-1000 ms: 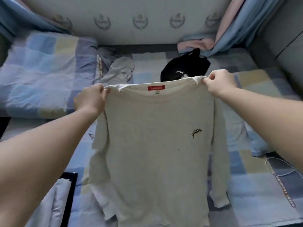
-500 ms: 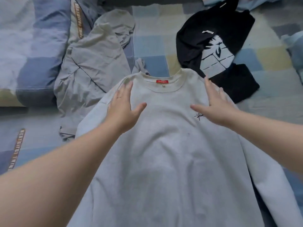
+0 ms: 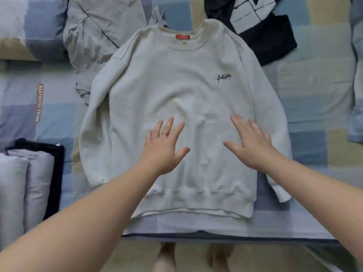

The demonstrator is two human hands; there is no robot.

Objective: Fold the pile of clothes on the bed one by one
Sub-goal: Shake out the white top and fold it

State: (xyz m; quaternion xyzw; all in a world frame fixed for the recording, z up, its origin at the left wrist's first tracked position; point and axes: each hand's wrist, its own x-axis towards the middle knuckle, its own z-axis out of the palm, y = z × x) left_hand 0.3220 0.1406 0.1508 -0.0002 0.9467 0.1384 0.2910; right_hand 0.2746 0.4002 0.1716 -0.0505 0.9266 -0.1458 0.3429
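Note:
A pale grey sweatshirt [image 3: 176, 85] with a red neck label lies face up and spread flat on the bed, collar away from me, sleeves down its sides. My left hand [image 3: 164, 146] rests flat on its lower middle, fingers spread, a ring on one finger. My right hand [image 3: 251, 144] lies flat beside it on the right half, fingers straight. A crumpled grey garment [image 3: 98, 30] lies at the upper left and a black garment with a white print [image 3: 261, 30] at the upper right, both partly under the sweatshirt's shoulders.
Folded clothes [image 3: 29, 183], pale grey on black, are stacked at the left near the bed edge. The checked blue bedsheet [image 3: 314, 85] covers the bed. A pillow [image 3: 23, 26] lies at the upper left, a light blue cloth [image 3: 356, 95] at the right. The bed's front edge [image 3: 216, 235] runs below the hem.
I held the sweatshirt up by its shoulders, then laid it flat on the bed. My hands have slid from the chest down to the lower middle, and my view has moved closer.

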